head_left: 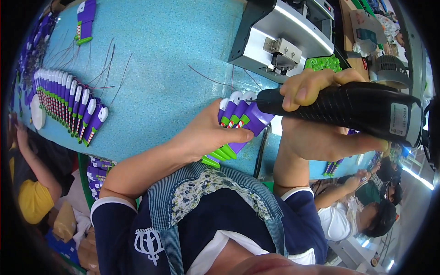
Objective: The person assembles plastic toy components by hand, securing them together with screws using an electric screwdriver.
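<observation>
While the left grip (208, 130) is clamped on a small stack of parts (240, 110) over the near edge of the worktop (156, 68), the right grip (308, 134) is wrapped around a black driver (339, 104). Its thin tip points at the parts' white ends; whether the two touch cannot be told. Purple, with striped bands and green ends opposite the white, the parts appear to be moulded plastic: probably light, stiff and rather slippery, so that an overlapped stack may slide under side pressure. They are best taken by the broad purple middle, thumb on top as shown, leaving the white ends free. Fine wires (207, 79) appear to trail from those ends toward the far edge; they are likely the most fragile feature and a poor place to pull. Thick-bodied and ridged, the driver is probably the heavier object; a full wrap around its barrel should steady it. Near the worktop's left edge, a row of similar parts (75, 98) overlaps closely; lifting singly from its right-hand end should disturb it least.
</observation>
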Available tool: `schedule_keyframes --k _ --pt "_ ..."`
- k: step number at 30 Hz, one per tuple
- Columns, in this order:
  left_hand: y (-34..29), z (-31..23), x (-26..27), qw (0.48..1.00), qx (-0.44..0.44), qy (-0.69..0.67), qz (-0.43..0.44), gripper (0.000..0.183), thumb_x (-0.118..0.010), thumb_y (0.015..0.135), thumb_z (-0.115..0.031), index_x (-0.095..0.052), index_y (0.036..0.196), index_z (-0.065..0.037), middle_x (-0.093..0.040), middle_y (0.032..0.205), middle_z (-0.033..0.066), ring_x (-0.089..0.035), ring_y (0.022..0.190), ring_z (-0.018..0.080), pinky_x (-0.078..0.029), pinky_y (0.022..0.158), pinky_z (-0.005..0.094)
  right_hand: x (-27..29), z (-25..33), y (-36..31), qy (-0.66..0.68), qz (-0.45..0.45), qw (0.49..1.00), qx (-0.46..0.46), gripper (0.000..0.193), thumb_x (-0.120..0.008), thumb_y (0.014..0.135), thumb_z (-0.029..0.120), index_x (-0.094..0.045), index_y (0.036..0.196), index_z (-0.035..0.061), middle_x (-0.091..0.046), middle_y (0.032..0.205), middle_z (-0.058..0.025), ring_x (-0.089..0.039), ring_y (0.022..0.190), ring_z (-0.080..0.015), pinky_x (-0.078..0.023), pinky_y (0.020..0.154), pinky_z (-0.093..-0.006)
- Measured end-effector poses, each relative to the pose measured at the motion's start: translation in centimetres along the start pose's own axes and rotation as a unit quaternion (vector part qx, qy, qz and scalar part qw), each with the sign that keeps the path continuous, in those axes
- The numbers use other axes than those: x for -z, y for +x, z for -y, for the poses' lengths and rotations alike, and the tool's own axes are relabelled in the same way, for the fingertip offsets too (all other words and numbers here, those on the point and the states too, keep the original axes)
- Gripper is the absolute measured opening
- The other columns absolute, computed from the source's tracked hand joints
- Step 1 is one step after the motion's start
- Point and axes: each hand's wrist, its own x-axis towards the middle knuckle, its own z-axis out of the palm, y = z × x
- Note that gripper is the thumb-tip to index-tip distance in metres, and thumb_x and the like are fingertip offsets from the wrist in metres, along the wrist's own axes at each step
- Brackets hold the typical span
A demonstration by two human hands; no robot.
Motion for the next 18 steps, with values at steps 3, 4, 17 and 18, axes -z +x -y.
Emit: schedule_keyframes --k 3,4,17,18 --pt "0.1 0.3 0.2 1.0 0.004 -0.004 -0.008 0.046 -0.078 0.072 -0.009 -0.053 0.11 -0.001 -0.062 0.095 0.003 -0.058 0.084 0.0097 -0.048 0.076 0.0253 0.3 -0.2 0.1 0.003 0.003 1.0 -0.014 0.091 -0.029 0.076 0.085 -0.049 0.114 0.0041 -0.057 0.072 -0.0133 -0.053 0.054 -0.0211 -0.042 0.051 -0.0311" --pt "0.1 0.0 0.1 1.0 0.005 -0.004 -0.008 0.046 -0.078 0.072 -0.009 -0.053 0.11 -0.001 -0.062 0.095 0.003 -0.058 0.084 0.0097 -0.048 0.076 0.0253 0.3 -0.3 0.1 0.003 0.002 1.0 -0.014 0.091 -0.029 0.076 0.085 -0.049 0.114 0.0041 -0.057 0.072 -0.0133 -0.053 0.054 -0.0211 -0.042 0.051 -0.0311" --pt "0.2 -0.4 0.0 1.0 -0.006 -0.024 0.004 0.046 -0.077 0.074 -0.01 -0.053 0.112 -0.001 -0.062 0.097 0.0032 -0.058 0.086 0.0092 -0.048 0.078 0.0252 3.5 0.0 4.4 -0.019 0.037 0.995 0.089 0.096 -0.031 0.072 0.088 -0.053 0.111 0.0025 -0.06 0.074 -0.015 -0.055 0.059 -0.0232 -0.044 0.055 -0.0329" --pt "0.3 -0.4 -0.1 1.0 -0.012 -0.025 0.005 0.045 -0.077 0.074 -0.01 -0.053 0.112 -0.002 -0.062 0.096 0.0029 -0.058 0.085 0.0091 -0.048 0.078 0.0251 3.0 0.3 3.7 -0.02 0.039 0.996 0.075 0.095 -0.031 0.073 0.087 -0.053 0.111 0.0031 -0.059 0.073 -0.0143 -0.055 0.06 -0.0227 -0.044 0.055 -0.0325"
